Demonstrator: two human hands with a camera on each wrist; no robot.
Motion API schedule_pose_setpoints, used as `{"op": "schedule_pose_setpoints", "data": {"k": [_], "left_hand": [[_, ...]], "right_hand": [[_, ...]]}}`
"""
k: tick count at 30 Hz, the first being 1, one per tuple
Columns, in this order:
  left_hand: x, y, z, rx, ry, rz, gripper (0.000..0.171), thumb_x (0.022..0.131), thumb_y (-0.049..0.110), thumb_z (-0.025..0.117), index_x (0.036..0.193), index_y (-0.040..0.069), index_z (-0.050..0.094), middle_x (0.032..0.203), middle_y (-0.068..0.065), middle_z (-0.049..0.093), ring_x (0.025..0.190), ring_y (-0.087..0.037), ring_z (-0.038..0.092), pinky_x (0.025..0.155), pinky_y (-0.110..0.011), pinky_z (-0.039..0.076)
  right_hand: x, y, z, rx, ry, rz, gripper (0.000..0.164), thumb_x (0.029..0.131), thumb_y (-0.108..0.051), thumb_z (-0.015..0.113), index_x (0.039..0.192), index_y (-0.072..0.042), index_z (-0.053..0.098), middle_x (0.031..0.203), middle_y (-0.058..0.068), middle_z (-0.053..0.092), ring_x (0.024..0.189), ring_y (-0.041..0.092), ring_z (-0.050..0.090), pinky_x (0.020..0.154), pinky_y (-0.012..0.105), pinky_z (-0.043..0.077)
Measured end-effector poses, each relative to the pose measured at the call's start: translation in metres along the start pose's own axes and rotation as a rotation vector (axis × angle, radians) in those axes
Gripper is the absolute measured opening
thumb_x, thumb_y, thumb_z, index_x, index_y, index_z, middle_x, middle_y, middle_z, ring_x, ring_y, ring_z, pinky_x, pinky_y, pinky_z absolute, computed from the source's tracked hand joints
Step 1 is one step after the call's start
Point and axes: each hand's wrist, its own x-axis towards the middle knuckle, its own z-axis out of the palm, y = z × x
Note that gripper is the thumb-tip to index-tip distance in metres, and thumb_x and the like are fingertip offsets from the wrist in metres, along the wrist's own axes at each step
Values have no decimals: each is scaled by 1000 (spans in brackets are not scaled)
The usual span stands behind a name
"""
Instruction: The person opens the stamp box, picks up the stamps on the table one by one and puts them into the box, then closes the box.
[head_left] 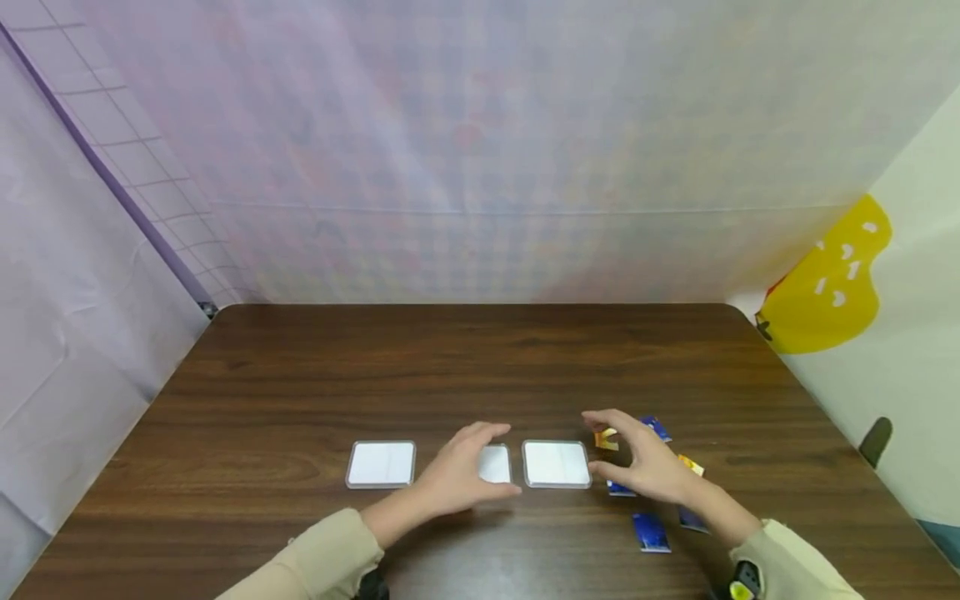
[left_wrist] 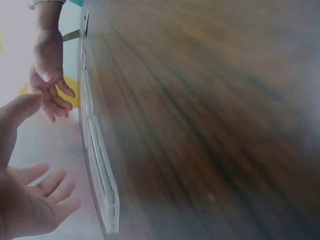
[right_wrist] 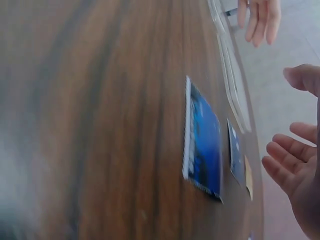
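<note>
I am holding both my hands above the table (head_left: 480, 358), and both are empty. My left hand (head_left: 459, 475) is hovering over the middle tray (head_left: 495, 463), and in the head view it is covering the left part of it. Its thumb and fingers are standing wide apart, and the gap is facing right. The left tray (head_left: 381, 464) is lying just beside this hand, and the right tray (head_left: 557, 463) is lying near the middle one, with a narrow strip of table showing between them. All three trays are white with clear rims, and they are making one row from left to right.

My right hand (head_left: 647, 458) is hovering to the right of the right tray, among the packets. Its thumb and fingers are also standing wide, and the gap is facing left. A yellow packet (head_left: 606, 439) is showing near my fingertips, and a far blue packet (head_left: 656, 428) is lying behind my hand. A near blue packet (head_left: 651, 532) is lying closer to me, and another yellow packet (head_left: 691, 465) is lying to the right. Pale sleeves (head_left: 330, 550) are covering my forearms.
</note>
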Motion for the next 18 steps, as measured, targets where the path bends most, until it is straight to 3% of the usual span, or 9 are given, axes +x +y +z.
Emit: {"op": "schedule_pose_setpoints", "data": {"k": [7, 11, 18], "left_hand": [[12, 8, 10, 51, 7, -46, 72, 66, 34, 78, 126, 5, 49, 124, -9, 52, 112, -26, 48, 90, -45, 43], [17, 10, 16, 97, 11, -77, 71, 64, 34, 79, 122, 4, 53, 119, -9, 54, 110, -25, 49, 89, -40, 45], [24, 9, 24, 165, 25, -74, 64, 61, 34, 80, 113, 2, 60, 110, -8, 58, 102, -22, 50, 88, -31, 44]], "right_hand": [[2, -4, 6, 164, -94, 85, 63, 74, -26, 75, 123, 4, 47, 117, 15, 54, 100, 27, 53, 80, 37, 50], [3, -4, 7, 139, -150, 109, 69, 72, -32, 76, 122, 4, 47, 118, 15, 53, 101, 28, 54, 80, 35, 50], [4, -2, 11, 129, -165, 96, 70, 68, -30, 78, 120, 6, 50, 115, 13, 53, 101, 26, 53, 81, 32, 50]]}}
